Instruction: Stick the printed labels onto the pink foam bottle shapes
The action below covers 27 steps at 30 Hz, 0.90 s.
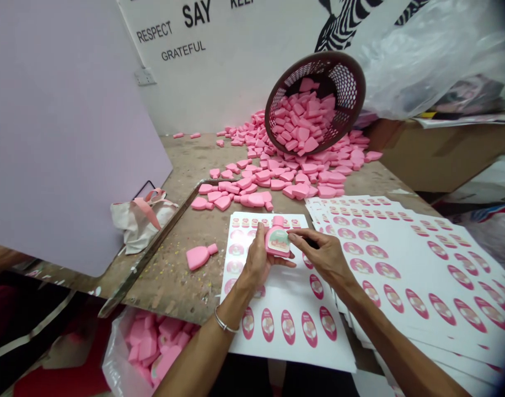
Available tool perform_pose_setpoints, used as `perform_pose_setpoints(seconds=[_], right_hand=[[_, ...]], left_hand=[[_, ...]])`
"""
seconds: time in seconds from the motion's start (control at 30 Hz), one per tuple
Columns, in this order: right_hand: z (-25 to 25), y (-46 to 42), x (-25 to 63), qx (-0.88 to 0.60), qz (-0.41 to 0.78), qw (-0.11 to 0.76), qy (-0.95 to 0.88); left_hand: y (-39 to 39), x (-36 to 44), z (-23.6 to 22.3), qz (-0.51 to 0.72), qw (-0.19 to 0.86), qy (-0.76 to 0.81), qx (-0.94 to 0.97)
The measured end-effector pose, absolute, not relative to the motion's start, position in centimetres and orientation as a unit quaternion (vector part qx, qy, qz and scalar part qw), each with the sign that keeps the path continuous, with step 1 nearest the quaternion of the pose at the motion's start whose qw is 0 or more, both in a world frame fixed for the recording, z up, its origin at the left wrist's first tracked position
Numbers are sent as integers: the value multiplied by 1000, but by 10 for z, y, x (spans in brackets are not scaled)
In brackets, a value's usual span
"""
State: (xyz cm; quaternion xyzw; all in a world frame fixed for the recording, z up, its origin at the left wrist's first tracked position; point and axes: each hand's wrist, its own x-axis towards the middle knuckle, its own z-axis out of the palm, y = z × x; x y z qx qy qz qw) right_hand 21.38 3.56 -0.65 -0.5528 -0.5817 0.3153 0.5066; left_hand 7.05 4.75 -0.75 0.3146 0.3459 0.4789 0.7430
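My left hand (258,256) is closed around a small pink plastic bottle (278,222), held upright above a sheet of stickers (273,295). On the bottle's front is a pale green and pink sticker (279,241). My right hand (318,251) pinches at the right edge of this sticker, thumb and forefinger together; whether the edge is lifted or lies flat I cannot tell. Oval pink stickers and rows of smaller ones cover parts of the sheet, with bare white backing between them. Another pink bottle (199,257) lies on the table left of the sheet.
A brown basket (355,82) lies tipped at the back, spilling pink bottles (261,176) across the table (182,165). Stacked sticker sheets (405,259) spread at right. A metal strip (153,248), a cloth bag (140,223) and a lilac board (70,121) are at left; below sits a bag of bottles (153,344).
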Motion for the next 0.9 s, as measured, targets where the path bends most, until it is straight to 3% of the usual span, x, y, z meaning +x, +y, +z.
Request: perform_pose_setpoints(seconds=[0.9], right_hand=[[0, 35, 205, -554, 270, 497, -610]], left_hand=[[42, 63, -2, 485, 711, 325, 391]])
